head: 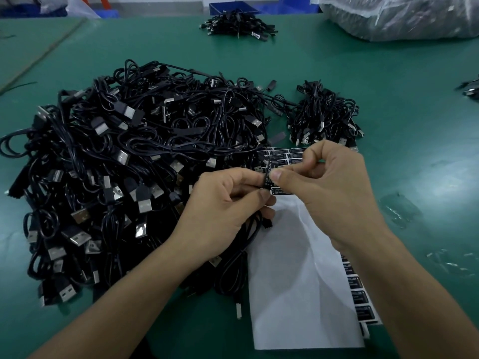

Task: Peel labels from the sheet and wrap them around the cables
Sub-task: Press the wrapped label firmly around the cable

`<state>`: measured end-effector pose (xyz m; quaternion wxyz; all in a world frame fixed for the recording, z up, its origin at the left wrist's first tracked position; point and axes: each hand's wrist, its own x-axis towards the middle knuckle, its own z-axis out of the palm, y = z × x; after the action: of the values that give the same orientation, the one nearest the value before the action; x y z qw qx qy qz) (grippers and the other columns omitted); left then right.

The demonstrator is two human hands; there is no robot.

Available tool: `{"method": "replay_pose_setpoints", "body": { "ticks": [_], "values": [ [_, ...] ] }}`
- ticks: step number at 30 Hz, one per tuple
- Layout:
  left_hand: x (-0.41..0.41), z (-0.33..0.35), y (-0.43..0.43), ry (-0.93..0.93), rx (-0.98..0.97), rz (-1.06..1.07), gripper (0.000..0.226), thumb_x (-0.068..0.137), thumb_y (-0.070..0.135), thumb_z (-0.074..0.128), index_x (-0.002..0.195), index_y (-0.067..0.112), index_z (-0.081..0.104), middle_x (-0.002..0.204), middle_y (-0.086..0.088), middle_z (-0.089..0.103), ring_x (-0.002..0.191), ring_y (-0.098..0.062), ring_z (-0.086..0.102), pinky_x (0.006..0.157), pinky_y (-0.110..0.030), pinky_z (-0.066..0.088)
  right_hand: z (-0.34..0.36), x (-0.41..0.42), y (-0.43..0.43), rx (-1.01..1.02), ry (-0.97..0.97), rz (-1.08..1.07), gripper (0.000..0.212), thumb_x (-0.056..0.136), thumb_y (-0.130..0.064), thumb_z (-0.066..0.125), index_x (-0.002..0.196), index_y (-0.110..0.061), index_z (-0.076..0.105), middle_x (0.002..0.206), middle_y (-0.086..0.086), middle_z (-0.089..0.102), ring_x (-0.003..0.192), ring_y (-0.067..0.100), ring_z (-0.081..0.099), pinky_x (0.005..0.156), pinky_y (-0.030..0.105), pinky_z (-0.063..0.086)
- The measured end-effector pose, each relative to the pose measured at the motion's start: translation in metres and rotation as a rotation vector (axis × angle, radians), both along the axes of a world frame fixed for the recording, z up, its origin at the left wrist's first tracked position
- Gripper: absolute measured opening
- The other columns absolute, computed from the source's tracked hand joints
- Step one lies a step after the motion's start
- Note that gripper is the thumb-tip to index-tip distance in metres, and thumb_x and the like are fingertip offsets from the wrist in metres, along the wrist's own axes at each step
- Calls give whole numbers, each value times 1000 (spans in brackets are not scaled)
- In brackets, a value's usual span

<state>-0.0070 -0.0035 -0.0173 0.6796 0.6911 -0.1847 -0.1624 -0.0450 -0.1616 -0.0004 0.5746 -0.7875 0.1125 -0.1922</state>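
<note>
Together, left hand (223,211), right hand (334,193) fingers pinch label (267,176).

We look down on a wide worktable covered by a dark green mat (388,104), with soft glare on it at the right. A lighter green panel (33,47) meets it at far left. At the far edge we see blue plastic bins (220,7), a bulging clear plastic bag (404,19) and pale grey floor (160,6).

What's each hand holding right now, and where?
Left hand pinches the cable near its end; right hand pinches the label there, by its side edge.
</note>
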Motion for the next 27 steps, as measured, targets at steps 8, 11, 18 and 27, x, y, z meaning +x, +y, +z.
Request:
{"method": "replay_pose_setpoints", "body": {
  "ticks": [8, 11, 18, 27],
  "values": [
    [-1, 1, 0, -20, 6, -5, 17, 91, -2, 67, 93, 14, 74, 79, -6, 77, 68, -17, 75, 63, -18, 55, 0, 0, 0, 14, 27, -8, 35, 62, -27, 80, 66, -25, 45, 69, 0, 74, 76, 30, 72, 78, 57, 58],
    [-1, 1, -1, -8, 2, -4, 16, 91, -2, 67, 94, 12, 74, 80, -5, 78, 68, -17, 75, 63, -17, 55, 1, 0, 1, 21, 31, -11, 34, 61, -28, 79, 63, -28, 46, 69, 0, 75, 78, 33, 72, 78, 58, 57],
    [0, 0, -1, -3, -2, 0, 14, 90, -1, 68, 95, 11, 73, 79, -5, 78, 67, -17, 75, 63, -18, 56, 2, 1, 2, 9, 30, -12, 28, 60, -30, 78, 62, -36, 51, 70, 3, 74, 78, 35, 71, 75, 59, 57],
    [-1, -1, -1, -14, -15, -2, 17, 90, -3, 68, 93, 13, 74, 78, -7, 77, 66, -17, 74, 62, -19, 56, 2, 2, 2, 36, 46, -16, 27, 59, -29, 79, 61, -34, 53, 73, 9, 74, 65, 25, 63, 70, 56, 55]
  ]
}}
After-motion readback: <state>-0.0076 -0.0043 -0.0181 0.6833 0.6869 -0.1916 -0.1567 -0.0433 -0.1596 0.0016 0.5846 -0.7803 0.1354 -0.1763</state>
